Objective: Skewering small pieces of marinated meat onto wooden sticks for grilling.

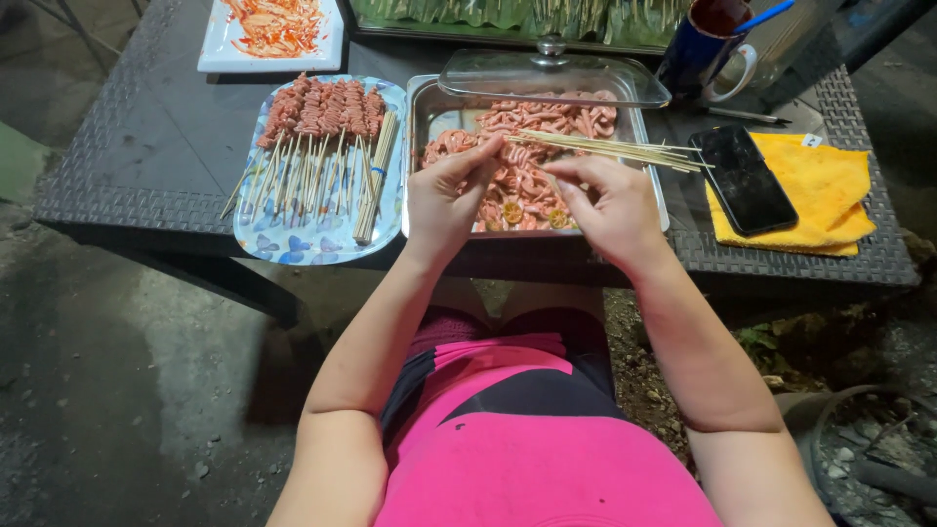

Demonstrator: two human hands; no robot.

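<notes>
The left hand (444,200) hovers over the near left part of a metal tray (426,117), its fingers (478,156) pressed together and pinching a pink piece of meat (455,143) at the tips. The right hand (607,207) is just beside it over the near right part of the tray, fingers curled together as if pinching something thin; what they grip is too small to tell. The tray stands near the middle of the dark woven counter (156,146), close to its near edge, and is filled with pink marinated meat pieces (532,181) and a few small halved citrus fruits (511,212). A bundle of bare bamboo skewers (625,149) lies across the tray's right rim, pointing right. A clear glass lid (551,76) rests tilted on the tray's far edge.

Left of the tray, touching it, sits an oval blue plate with a butterfly pattern (303,244), carrying a row of finished meat skewers (322,107) and a tied bunch of sticks (376,176). At the far left edge is a white square plate (220,54) with reddish shreds. Toward the right edge a black phone (744,179) lies on a folded yellow cloth (830,185); a blue mug (703,49) stands behind it at the far edge.
</notes>
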